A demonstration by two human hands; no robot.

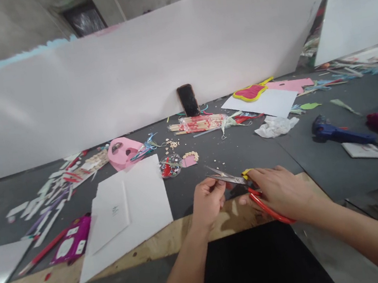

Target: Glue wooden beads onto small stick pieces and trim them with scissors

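Observation:
My right hand (282, 189) is wrapped around the red handles of a pair of scissors (230, 178), whose blades point left and stand a little apart. A small yellow piece (246, 173) shows by the fingers of that hand, near the scissors' pivot. Close against the blades, my left hand (210, 199) is closed in a pinch; what it holds is too small or hidden to make out. Beyond the blades lie a pink square (189, 161) edged with small pale beads and a clear dish of mixed beads (170, 166).
White sheets (147, 198) and a pink mask-like cutout (124, 152) lie to the left, near a purple packet (73, 240). A phone (187, 100) leans on the white board behind wrapped sticks (200, 123). Crumpled tissue (276, 126) and a blue glue gun (341, 131) are right.

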